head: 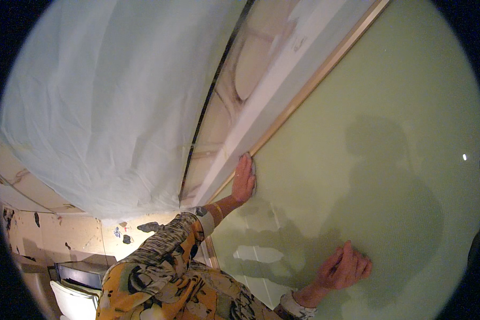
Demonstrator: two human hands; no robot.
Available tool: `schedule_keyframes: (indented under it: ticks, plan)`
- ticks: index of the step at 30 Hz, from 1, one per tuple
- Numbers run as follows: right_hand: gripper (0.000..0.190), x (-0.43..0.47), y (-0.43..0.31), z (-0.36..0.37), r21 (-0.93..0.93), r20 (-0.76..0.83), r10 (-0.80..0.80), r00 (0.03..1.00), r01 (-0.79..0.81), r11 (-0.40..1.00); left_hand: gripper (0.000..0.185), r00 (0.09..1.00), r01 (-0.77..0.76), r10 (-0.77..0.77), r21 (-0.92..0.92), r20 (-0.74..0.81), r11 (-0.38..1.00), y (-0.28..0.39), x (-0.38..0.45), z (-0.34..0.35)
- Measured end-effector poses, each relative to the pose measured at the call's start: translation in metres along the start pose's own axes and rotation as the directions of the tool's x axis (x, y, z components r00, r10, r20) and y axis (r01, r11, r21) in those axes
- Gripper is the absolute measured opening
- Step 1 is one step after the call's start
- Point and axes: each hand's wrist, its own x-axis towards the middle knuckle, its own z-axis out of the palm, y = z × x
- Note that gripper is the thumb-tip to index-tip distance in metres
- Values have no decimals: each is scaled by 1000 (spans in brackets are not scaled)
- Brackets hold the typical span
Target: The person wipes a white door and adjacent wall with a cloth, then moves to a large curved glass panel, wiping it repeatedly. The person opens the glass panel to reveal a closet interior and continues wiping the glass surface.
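Before me stretches a large green panel point(384, 96) with a finely textured surface, edged by a narrow wooden strip point(304, 98). My left hand point(244, 178) rests along this edge, its fingers together and pointing up. A greyish patch shows beside those fingers; whether it is a held pad or only shadow is unclear. Lower on the right, my right hand point(342, 268) is at the panel with its fingers curled. Whatever might be between them is hidden. A patterned orange and black sleeve point(164, 256) covers my left arm.
Thin whitish sheeting point(104, 100) drapes across the upper left. Between it and the panel run a dark strip point(212, 88) and a pale band point(260, 104). A dark box point(80, 274) and a white stack point(74, 300) stand lower left, near a stained light surface point(76, 230).
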Motion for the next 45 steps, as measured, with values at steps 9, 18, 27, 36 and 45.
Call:
schedule_keyframes:
  ticks: [9, 18, 27, 36, 45]
  plan:
    - [23, 16, -4, 29, -18, 7, -73, 997, 73, 997, 61, 820, 528, -570, -316, -53, 788, -27, -28, 30]
    - [17, 0, -10, 22, 17, 26, -24, 999, 23, 1000, 63, 958, 192, -229, -207, -172, 959, 93, 72, 18]
    - [19, -9, -27, -11, 28, 26, -4, 1000, 4, 1000, 62, 965, -164, 123, -163, -233, 973, 220, 135, -23]
    - [18, -12, -54, 7, 94, 21, -6, 1000, 4, 996, 75, 845, -535, 531, -105, -67, 838, 264, 104, -42]
    - [28, -128, -28, -93, -93, -122, 159, 980, -170, 981, 72, 873, -471, 456, -50, -173, 881, 228, 136, -37]
